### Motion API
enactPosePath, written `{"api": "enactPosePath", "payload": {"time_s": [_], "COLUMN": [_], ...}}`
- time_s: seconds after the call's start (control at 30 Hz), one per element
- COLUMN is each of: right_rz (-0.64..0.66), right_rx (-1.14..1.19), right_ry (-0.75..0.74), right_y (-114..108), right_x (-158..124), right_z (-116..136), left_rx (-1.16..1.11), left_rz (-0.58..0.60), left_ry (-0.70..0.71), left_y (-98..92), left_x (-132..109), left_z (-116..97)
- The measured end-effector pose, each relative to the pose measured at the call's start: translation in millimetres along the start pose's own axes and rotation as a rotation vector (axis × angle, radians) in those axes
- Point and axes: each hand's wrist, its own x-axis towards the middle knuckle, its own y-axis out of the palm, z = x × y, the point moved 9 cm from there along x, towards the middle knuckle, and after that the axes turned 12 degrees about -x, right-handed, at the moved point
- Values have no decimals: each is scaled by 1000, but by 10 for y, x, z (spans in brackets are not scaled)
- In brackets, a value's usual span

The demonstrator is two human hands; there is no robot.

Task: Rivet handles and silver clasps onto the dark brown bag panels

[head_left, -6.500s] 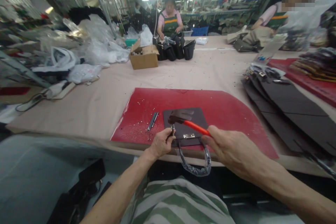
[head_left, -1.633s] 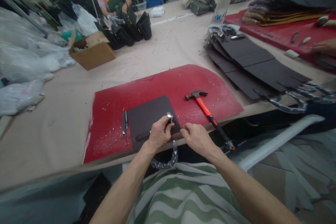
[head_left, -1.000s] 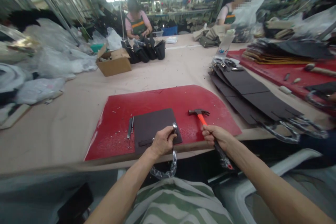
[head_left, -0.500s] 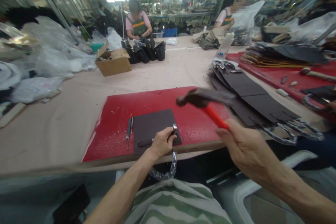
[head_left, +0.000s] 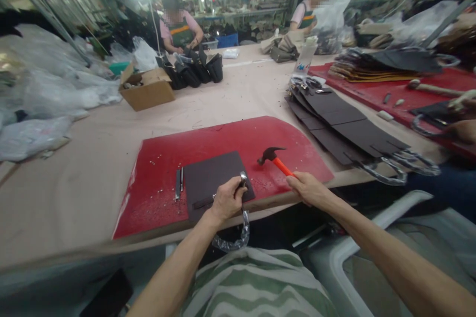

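My left hand (head_left: pixel 227 197) is closed around a short silver metal punch (head_left: pixel 243 177), which stands upright near the right edge of a dark brown leather panel (head_left: pixel 211 171). Its lower end is hidden by the fingers. A plastic-wrapped curved bag handle (head_left: pixel 243 234) hangs from the panel over the table edge. My right hand (head_left: pixel 308 188) grips a claw hammer (head_left: pixel 277 159) by its orange handle. The hammer head is low over the red mat (head_left: pixel 159 156), right of the punch. Two slim metal rods (head_left: pixel 179 184) lie left of the panel.
Small bits (head_left: pixel 158 161) are scattered on the mat. To the right lies a stack of dark panels (head_left: pixel 353 124) with wrapped handles. A cardboard box (head_left: pixel 147 91) and black bags (head_left: pixel 197 69) stand farther back. Co-workers sit across the table; another person's hand (head_left: pixel 466 131) is at far right.
The hammer has come down from a raised, blurred position to low over the mat, with my right hand moving away from me. My left hand keeps the punch on the panel. The view has shifted slightly.
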Motion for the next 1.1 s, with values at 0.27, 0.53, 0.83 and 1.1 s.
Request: {"api": "enactPosePath", "payload": {"time_s": [0.27,0.53,0.83,1.1], "right_rz": [-416,-300,-257,-268], "right_rx": [-115,-77,-111,-197], "right_ry": [-268,-429,-432,-559], "right_y": [115,605,532,502], "right_x": [-35,-142,37,129], "right_z": [705,1188,1249,1426], "left_rx": [12,-452,799,938], "left_rz": [8,-420,-338,-273], "left_ry": [-10,-387,-761,-860], "left_y": [-4,-629,-2636,-2607], "left_x": [-14,-11,-375,-660], "left_z": [-38,351,648,936]}}
